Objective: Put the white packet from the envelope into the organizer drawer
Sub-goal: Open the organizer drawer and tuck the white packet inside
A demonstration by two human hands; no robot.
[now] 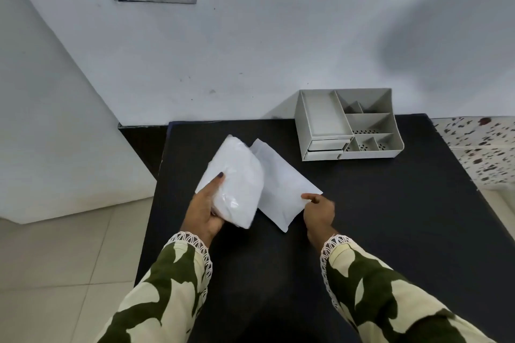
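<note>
Left of centre, the left hand [204, 210] is gripping the white packet [235, 185], its long axis pointing toward the upper right; the right hand [319, 210] is pinching the emptied envelope [281, 184]; the organizer drawer [327, 145], seemingly barely open, is sitting farther upper right.

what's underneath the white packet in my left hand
Under the white packet, your left hand supports its near end, and the flat envelope lies partly beneath its right edge. The rest is hidden.
</note>
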